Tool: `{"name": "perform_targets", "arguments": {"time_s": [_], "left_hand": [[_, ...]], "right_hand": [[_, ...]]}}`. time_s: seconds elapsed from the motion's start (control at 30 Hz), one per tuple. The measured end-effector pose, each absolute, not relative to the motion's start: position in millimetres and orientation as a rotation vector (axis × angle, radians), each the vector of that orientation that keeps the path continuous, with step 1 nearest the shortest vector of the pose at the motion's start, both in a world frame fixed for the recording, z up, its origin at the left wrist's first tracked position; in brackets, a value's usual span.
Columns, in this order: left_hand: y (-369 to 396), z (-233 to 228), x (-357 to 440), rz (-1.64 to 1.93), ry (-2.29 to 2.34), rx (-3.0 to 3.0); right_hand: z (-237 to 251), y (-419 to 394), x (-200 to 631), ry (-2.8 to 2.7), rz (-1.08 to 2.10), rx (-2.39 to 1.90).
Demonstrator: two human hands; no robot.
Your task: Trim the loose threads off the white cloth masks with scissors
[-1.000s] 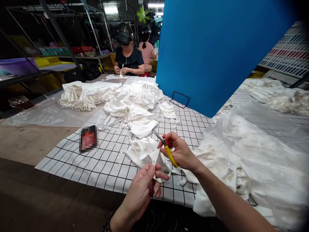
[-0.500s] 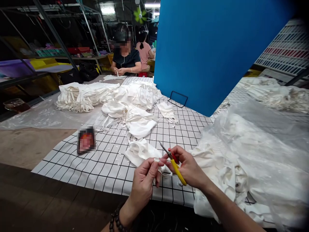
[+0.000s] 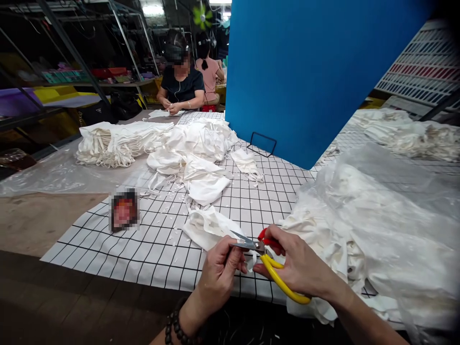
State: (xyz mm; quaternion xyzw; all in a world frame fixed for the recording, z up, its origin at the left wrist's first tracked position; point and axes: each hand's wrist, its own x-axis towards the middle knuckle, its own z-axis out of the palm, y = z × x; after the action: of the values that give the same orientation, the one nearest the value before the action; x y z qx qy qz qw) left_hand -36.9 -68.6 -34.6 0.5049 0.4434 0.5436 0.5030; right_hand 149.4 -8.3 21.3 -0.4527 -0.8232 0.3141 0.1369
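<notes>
Fingers of our left hand are pressed together in a pinch on a small bit of white fabric at the near edge of the white cloth piece, which lies on the checked tabletop just beyond our hands. Our right hand is closed around the scissors, one finger hooked through the red loop and the yellow handle running back under the palm toward the wrist. We see the blades slightly parted, their tips pointing left and reaching just above our left fingertips, right at the pinched fabric; whether the blades touch it we cannot tell. A dark bead bracelet circles our left wrist. To our right, a heap of white cloth sits under a clear plastic sheet. Farther up the tabletop lies a loose pile of white pieces, and left of it a neat stack. A blurred card rests on the grid to the left, well apart from our hands. A blue board stands behind, and at the far end a seated person works with both hands.
</notes>
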Motion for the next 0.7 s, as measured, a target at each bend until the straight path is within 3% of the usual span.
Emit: {"name": "perform_targets", "arguments": {"time_s": [0.47,0.7], "left_hand": [[-69.5,-39.8,-42.5,1.252,1.084,1.311],[-70.7,-38.3,-44.8,1.228,1.069,1.266]], "right_hand": [[16.7,-10.9,148.7,-2.421,0.966,-1.317],[12.6,-10.8,149.9,-2.472,0.798,-1.344]]}}
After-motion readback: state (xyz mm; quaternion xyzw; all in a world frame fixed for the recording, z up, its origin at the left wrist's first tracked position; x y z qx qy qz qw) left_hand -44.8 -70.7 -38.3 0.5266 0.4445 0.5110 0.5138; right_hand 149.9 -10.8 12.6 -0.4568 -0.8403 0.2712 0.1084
